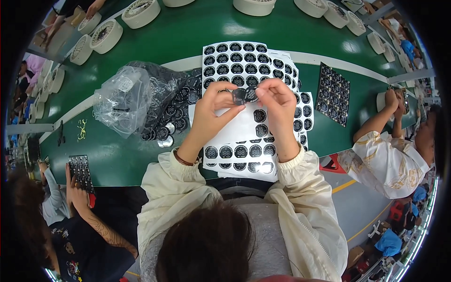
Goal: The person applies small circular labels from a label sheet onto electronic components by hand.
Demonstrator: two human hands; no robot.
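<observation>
Head view: I'm seeing thin, glossy, round black discs (251, 93) mid-frame over flat white sticker sheets (226, 133); left hand (212, 112) and right hand (279, 102) pinch them, wrists angled inward.

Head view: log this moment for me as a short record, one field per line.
Left hand: holds a round dark piece
Right hand: holds a second round dark piece, close against the first; whether they are joined cannot be told
Below the hands: white sheets with round black labels
Left of the sheets: clear plastic bag, loose round discs
Right of the sheets: dark panel
Surface: green table
</observation>
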